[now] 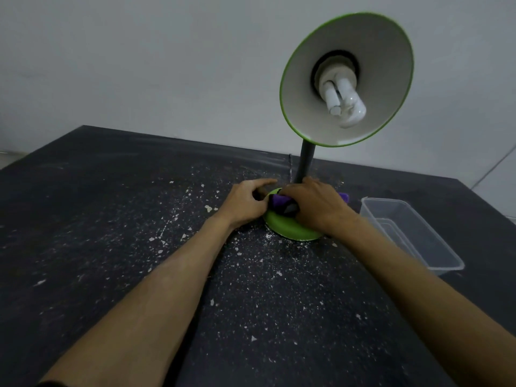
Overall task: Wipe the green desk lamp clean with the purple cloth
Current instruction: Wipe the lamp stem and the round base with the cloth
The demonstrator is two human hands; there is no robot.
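**Wiping the lamp base: tip-over and grit are the risks**

The green desk lamp [306,160] stands at the far middle of the dark table [111,219]. Both hands are down at its round base [290,229].

The right hand [318,205] has its fingers curled over the bunched purple cloth [279,201] and presses it onto the top of the base, right against the foot of the black neck [304,169]. A bit of cloth pokes out past the hand on the far right.

The left hand [245,202] sits at the base's left edge, fingers curled and index finger stretched toward the neck. I cannot tell whether it pinches the cloth or only steadies the base.

Likely step: scrubbing the base. The shade [371,46] looks not yet tackled, so this is probably early to midway.

Risks, as judgement:
- The lamp looks top-heavy, with a wide shade tilted toward the camera on a thin neck. A hard sideways scrub, or the left hand letting go, could rock or tip it.
- The bare bulb [343,101] sits exposed in the shade. A tip, or a knock when reaching up, could crack it.
- White flakes [208,208] and dust litter the table around the base. If the cloth drags off the rim it picks up grit and smears or scratches the green finish.
- The clear plastic container [438,237] is near the right forearm, and a wide elbow swing could shove it.
- The hand hides most of the cloth, so missed spots near the neck are likely.
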